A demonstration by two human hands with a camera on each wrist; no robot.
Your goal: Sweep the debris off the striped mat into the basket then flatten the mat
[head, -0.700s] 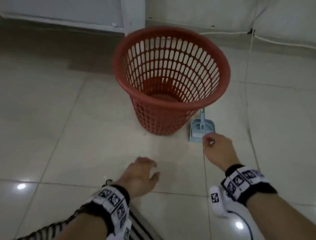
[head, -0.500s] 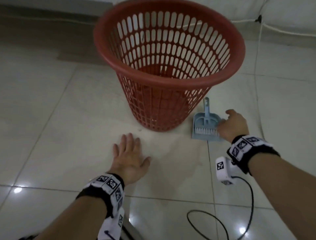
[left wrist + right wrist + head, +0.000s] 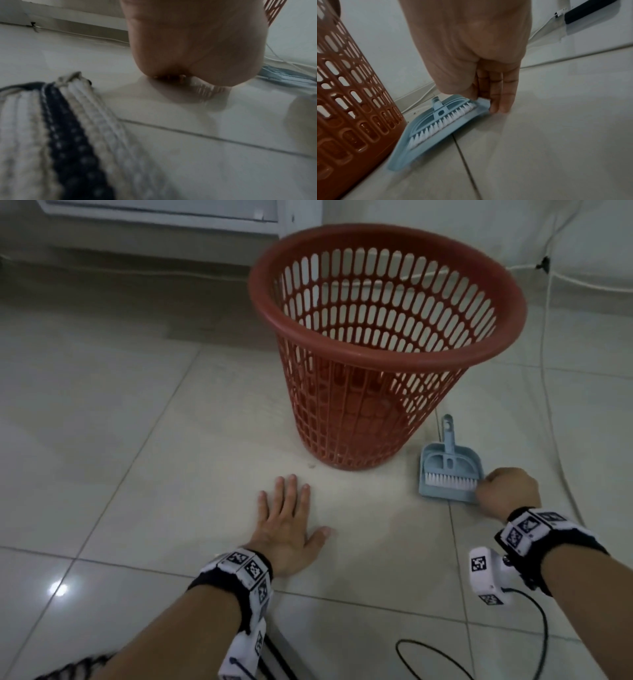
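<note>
Two hands down: my right hand pinches the light, stiff dustpan's right corner at lower right. My left hand lies flat on the tile.

Left hand planted on the tiles, mat edge lying close by

The left hand is pressing its heel onto the glossy tiled floor, its reflection showing beneath, while the striped mat is lying just beside it at lower left, a red basket and a pale blue dustpan peeking from behind.
</note>
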